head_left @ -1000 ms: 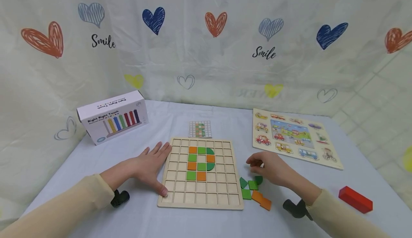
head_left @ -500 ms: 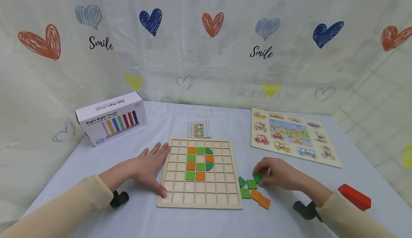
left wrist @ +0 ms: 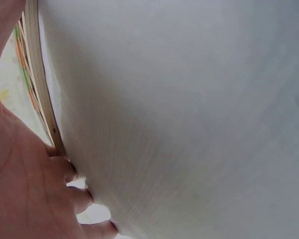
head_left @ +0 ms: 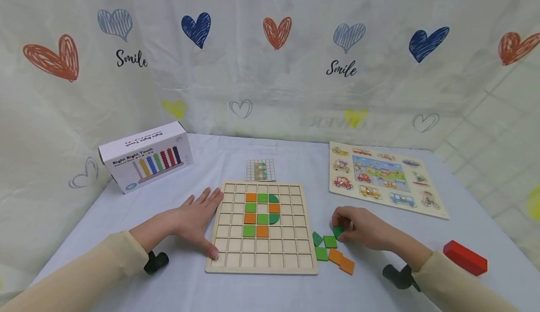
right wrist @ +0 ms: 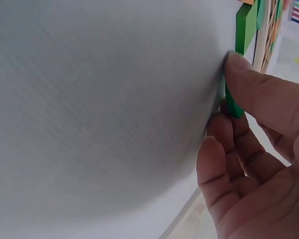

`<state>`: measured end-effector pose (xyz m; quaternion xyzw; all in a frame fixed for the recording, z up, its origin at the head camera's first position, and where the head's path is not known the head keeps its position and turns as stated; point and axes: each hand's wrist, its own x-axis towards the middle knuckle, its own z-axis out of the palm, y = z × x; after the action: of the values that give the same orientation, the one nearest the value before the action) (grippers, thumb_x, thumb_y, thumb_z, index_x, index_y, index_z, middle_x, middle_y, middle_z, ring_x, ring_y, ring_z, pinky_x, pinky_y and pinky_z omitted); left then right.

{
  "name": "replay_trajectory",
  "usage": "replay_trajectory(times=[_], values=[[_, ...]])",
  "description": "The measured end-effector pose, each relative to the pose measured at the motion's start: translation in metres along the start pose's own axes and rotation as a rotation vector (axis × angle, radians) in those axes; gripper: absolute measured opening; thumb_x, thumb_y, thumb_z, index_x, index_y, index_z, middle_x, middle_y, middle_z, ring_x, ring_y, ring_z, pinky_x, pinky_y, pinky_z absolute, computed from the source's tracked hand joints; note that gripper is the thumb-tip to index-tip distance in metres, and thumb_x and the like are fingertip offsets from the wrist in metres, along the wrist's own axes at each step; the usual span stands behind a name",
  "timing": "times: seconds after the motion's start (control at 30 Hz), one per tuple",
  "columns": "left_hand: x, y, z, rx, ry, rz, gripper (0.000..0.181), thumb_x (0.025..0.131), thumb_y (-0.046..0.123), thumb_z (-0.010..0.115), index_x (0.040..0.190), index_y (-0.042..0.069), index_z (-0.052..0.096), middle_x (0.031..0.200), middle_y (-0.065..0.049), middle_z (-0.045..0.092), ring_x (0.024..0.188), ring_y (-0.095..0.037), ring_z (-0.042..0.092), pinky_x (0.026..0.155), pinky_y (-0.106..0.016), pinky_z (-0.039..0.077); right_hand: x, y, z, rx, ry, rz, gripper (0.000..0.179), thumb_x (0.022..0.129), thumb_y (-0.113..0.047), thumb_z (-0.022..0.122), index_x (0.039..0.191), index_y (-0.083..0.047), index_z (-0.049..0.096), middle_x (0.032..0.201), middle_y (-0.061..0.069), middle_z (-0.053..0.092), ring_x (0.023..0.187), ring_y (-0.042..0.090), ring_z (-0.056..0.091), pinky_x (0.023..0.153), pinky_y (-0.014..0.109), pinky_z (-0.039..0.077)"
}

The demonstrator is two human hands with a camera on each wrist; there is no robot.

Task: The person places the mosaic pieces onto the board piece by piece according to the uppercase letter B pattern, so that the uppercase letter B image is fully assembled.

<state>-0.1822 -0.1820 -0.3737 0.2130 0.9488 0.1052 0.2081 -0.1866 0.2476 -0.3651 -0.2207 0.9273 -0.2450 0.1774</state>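
My left hand [head_left: 196, 220] lies spread at the left edge of the wooden grid board [head_left: 291, 259], fingers along its upper left and thumb on its lower left corner. Green, orange and dark green tiles fill some cells in the upper middle of the board. To the right of it, my right hand [head_left: 363, 227] pinches a dark green tile [head_left: 338, 232] with a rounded edge, low over the table. The right wrist view shows that tile [right wrist: 233, 105] between thumb and fingertips. Beside it lie two light green tiles [head_left: 330, 241], two orange tiles [head_left: 347, 265] and another dark green tile [head_left: 317, 239].
A small printed pattern card [head_left: 260, 170] lies just behind the board. At the back left stands a white toy box [head_left: 145, 157]; a wooden vehicle puzzle [head_left: 379, 173] lies back right. A red block [head_left: 465, 257] sits near my right forearm.
My right hand has moved a little right and lowered, and its fingers have closed on the dark green tile, which has turned slightly. My left hand stays put on the board.
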Motion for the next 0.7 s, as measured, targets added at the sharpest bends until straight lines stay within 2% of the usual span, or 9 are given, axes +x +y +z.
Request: replay_trajectory(times=[0.27, 0.47, 0.7], values=[[-0.001, 0.0, 0.0, -0.003, 0.001, 0.002, 0.145, 0.063, 0.074, 0.084, 0.162, -0.002, 0.011, 0.172, -0.022, 0.006, 0.158, -0.048, 0.0, 0.121, -0.074, 0.006, -0.002, -0.004, -0.002, 0.063, -0.028, -0.041, 0.015, 0.092, -0.004, 0.073, 0.097, -0.014, 0.062, 0.088, -0.004, 0.059, 0.082, 0.01, 0.053, 0.07, 0.021, 0.048], [-0.001, 0.0, 0.0, -0.006, -0.002, -0.005, 0.145, 0.062, 0.074, 0.084, 0.162, -0.002, 0.011, 0.172, -0.022, 0.005, 0.158, -0.047, 0.0, 0.121, -0.074, 0.006, 0.004, -0.013, -0.004, 0.063, 0.046, -0.078, 0.009, 0.095, -0.004, 0.067, 0.099, -0.011, 0.065, 0.09, -0.004, 0.063, 0.083, 0.007, 0.056, 0.074, 0.021, 0.052], [0.0, -0.001, 0.0, -0.007, 0.0, -0.005, 0.145, 0.062, 0.074, 0.084, 0.163, -0.001, 0.01, 0.172, -0.021, 0.005, 0.158, -0.047, 0.0, 0.121, -0.074, 0.006, 0.017, -0.035, 0.004, 0.168, 0.069, -0.08, 0.012, 0.096, 0.0, 0.061, 0.106, -0.003, 0.067, 0.101, 0.006, 0.069, 0.085, 0.016, 0.064, 0.073, 0.022, 0.055]])
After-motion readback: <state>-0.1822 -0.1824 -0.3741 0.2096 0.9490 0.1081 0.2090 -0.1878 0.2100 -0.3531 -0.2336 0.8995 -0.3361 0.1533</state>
